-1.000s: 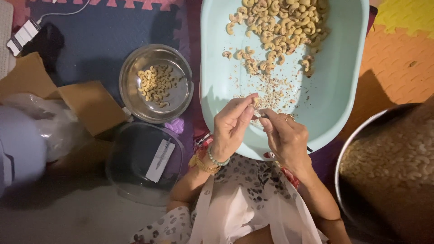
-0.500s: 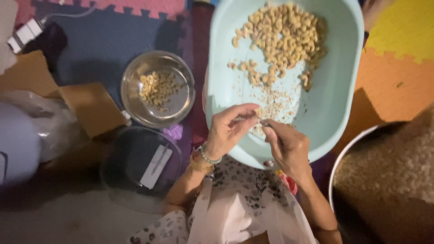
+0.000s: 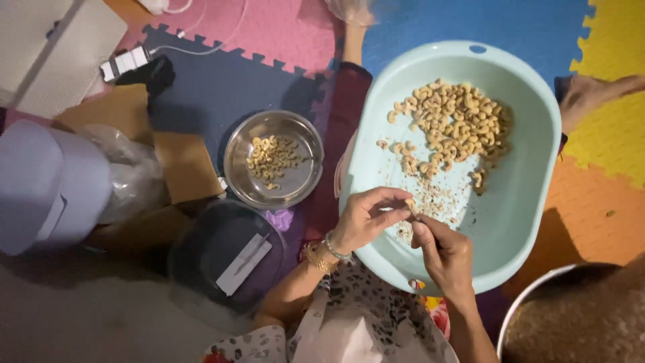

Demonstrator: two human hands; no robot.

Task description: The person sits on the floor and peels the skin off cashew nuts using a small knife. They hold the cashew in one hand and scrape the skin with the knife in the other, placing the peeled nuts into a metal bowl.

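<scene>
Pinching cashew point(image 3: 409, 204), left hand point(image 3: 363, 220)

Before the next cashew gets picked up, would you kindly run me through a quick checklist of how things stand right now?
1. Cashew pinched between both hands over the tub: ok; left hand and right hand meet on it.
2. Whether its skin is fully off: cannot tell, too small.
3. Unsorted cashew pile within the pale green tub: ok, heaped at the far end.
4. Steel bowl upright beside the tub, holding a few cashews: ok.
5. Peel flakes contained in the tub: ok, scattered near the hands.
6. Whether the right hand holds a tool: cannot tell.
</scene>
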